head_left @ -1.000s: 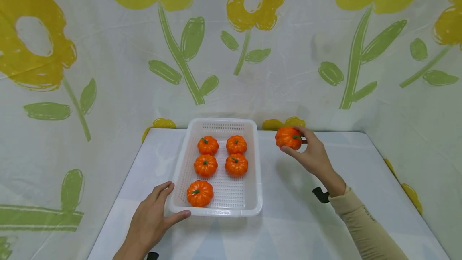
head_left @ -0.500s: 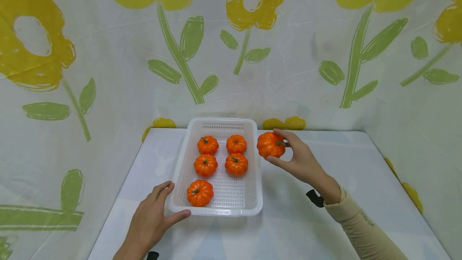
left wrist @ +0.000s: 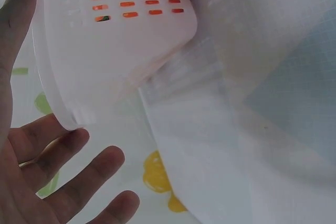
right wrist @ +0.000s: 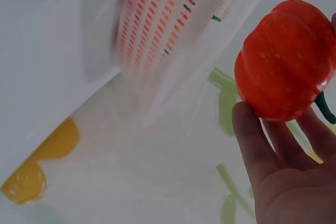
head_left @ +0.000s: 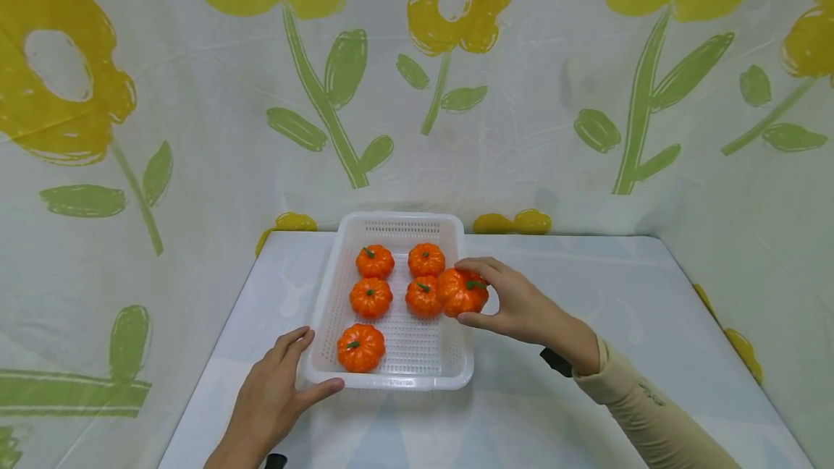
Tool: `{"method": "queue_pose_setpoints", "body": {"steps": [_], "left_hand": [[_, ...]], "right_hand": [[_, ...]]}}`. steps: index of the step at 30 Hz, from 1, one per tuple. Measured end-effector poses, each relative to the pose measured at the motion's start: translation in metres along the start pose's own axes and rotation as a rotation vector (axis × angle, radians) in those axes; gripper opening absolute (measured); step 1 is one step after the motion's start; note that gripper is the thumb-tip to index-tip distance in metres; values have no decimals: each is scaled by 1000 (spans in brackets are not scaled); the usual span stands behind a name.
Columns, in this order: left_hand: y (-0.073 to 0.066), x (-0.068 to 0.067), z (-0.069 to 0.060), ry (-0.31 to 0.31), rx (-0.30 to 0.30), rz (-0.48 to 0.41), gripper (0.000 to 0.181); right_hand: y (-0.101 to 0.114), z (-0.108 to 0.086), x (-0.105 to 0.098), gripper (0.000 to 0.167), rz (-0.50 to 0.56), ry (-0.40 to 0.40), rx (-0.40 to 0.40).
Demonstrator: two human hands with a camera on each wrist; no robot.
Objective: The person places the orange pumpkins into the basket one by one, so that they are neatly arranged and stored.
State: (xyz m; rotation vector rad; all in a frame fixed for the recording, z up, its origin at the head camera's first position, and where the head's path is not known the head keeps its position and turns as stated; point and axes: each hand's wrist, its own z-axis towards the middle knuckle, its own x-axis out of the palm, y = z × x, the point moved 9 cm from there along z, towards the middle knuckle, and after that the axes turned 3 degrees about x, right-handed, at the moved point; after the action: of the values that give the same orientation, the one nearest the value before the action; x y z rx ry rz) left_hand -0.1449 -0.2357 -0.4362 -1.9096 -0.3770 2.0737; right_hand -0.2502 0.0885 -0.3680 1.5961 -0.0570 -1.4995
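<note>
My right hand [head_left: 517,302] grips a small orange pumpkin [head_left: 461,292] with a green stem, between thumb and fingers. It hangs over the right rim of a white perforated plastic basket [head_left: 465,353] and partly covers one of the pumpkins inside. In the right wrist view the held pumpkin [right wrist: 286,59] is above the basket's edge. Several like pumpkins [head_left: 361,348] lie in the basket, two columns along its left and right. My left hand [head_left: 270,389] rests at the basket's front left corner, fingers spread and relaxed; in the left wrist view its fingertips touch the rim [left wrist: 68,121].
The basket stands on a white table [head_left: 560,396] with pale blue triangle patterns. A white cloth wall [head_left: 521,129] printed with yellow flowers surrounds the table at the back and sides. Dark straps [head_left: 556,362] circle both wrists.
My right hand has carried the pumpkin leftward and toward me, from the table's right side to over the basket's right rim. The left hand and basket have stayed put.
</note>
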Motion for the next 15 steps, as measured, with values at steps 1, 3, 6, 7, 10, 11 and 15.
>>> {"method": "queue_pose_setpoints", "body": {"steps": [1,3,6,7,10,11,15], "left_hand": [[0,0,0,2,-2,-1,111],[1,1,0,8,-6,-1,112],[1,1,0,11,-9,-3,114],[1,1,0,9,-8,-3,114],[1,0,0,4,-5,-2,116],[1,0,0,4,-5,-1,116],[1,1,0,13,-14,-2,117]], "right_hand": [[1,1,2,72,-7,15,5],[3,2,6,72,-19,40,7],[7,4,11,73,-32,63,3],[9,5,12,73,-37,68,4],[15,7,16,74,-45,74,-23],[16,8,18,73,-51,79,-31],[21,8,25,73,-70,100,-72]]}}
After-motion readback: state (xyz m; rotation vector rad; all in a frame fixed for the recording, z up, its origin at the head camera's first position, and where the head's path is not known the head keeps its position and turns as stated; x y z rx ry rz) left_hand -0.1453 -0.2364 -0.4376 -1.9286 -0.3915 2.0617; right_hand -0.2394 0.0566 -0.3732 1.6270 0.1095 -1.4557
